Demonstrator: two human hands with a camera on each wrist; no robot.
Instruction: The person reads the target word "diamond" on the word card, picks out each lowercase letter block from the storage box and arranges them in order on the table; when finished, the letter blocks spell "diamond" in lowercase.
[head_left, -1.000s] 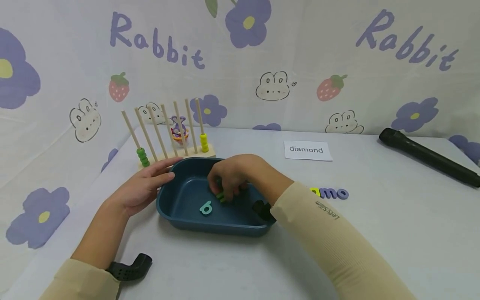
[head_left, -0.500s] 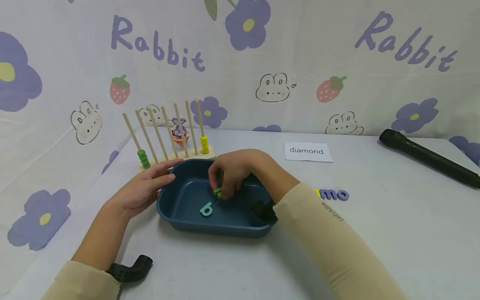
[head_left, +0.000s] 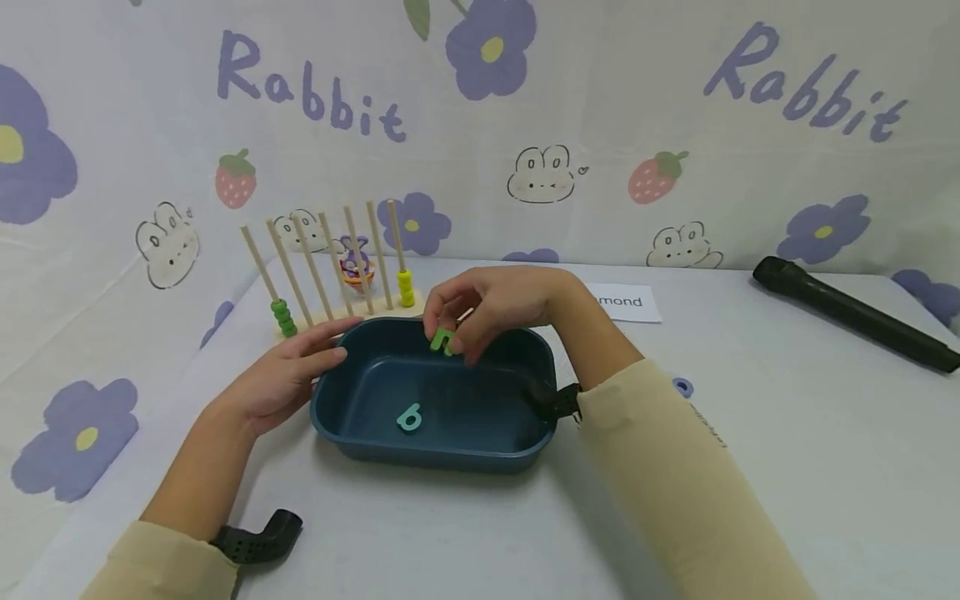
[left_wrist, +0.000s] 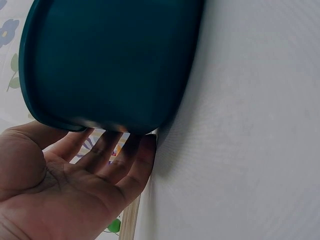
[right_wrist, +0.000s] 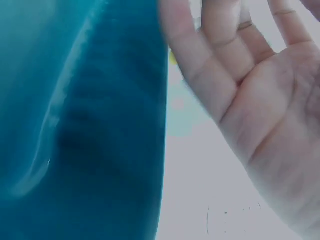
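A dark blue plastic tub (head_left: 435, 457) stands on the table before me. My right hand (head_left: 498, 308), raised over the tub's far rim, pinches a small green letter (head_left: 442, 340), apparently an "n", between thumb and fingers. In the right wrist view the fingers (right_wrist: 225, 55) show beside the tub, but the letter is out of sight. A teal letter (head_left: 409, 418), like a "b" or a 6, lies on the tub's floor. My left hand (head_left: 281, 379) rests against the tub's left end; in the left wrist view its extended fingers (left_wrist: 135, 172) touch the outer wall.
Behind the tub stands a wooden peg rack (head_left: 322, 312) with green and yellow beads, a small purple toy (head_left: 356, 262) behind it. A word card (head_left: 630, 302) is partly covered by my right arm, as are letters near a purple "o" (head_left: 682, 387). A black microphone (head_left: 855, 312) lies far right.
My right hand has risen from the tub's floor toward its far rim with the green letter. The teal letter and my left hand have stayed put.
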